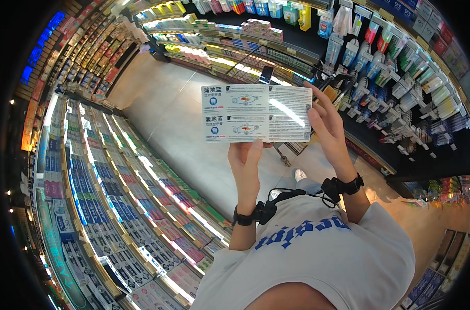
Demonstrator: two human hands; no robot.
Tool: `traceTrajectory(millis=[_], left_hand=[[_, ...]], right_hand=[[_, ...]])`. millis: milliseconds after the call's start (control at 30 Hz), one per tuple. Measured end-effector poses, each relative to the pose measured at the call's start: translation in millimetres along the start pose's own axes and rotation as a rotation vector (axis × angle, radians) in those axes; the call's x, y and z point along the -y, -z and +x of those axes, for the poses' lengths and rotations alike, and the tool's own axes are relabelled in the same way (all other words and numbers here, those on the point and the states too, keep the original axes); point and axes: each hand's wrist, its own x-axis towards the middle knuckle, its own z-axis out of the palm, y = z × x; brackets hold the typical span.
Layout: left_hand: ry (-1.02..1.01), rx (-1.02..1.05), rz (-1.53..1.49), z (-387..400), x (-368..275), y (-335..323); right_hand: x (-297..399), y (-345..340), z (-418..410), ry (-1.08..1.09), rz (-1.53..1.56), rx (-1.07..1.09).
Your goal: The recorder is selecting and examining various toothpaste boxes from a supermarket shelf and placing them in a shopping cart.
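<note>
A white toothpaste package (250, 100), two boxes high, faces me with printed text and diagrams on its surface. My left hand (246, 158) grips its lower edge near the middle, thumb on the front and fingers behind. My right hand (328, 123) holds the right edge, with the thumb at the front and the other fingers spread behind and above the corner. A bright streak of reflected light crosses the right half of the package. Behind it stands a wire shopping cart (273, 62) with a dark phone (266, 73) at its handle side, partly hidden by the package.
Shelves of boxed toothpaste (114, 217) run along the left. Toothbrush packs (378, 62) hang from hooks at the right. Farther shelves carry small boxes and bottles (188, 54). A tiled aisle floor (169, 104) lies between them. Low boxes (425, 286) sit at the lower right.
</note>
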Motion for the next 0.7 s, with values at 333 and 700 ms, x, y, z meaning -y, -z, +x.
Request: traceTrajectory(millis=[333,700], left_hand=[[0.051,0.068,-0.039,13.4,11.8,-27.8],[0.029,0.135,0.045,36.7,33.3,-115.0]], right_hand=[[0.6,32.7,-0.5,0.019,-0.008,-0.050],[11.7,123.2,18.0,0.053,0.057,-0.117]])
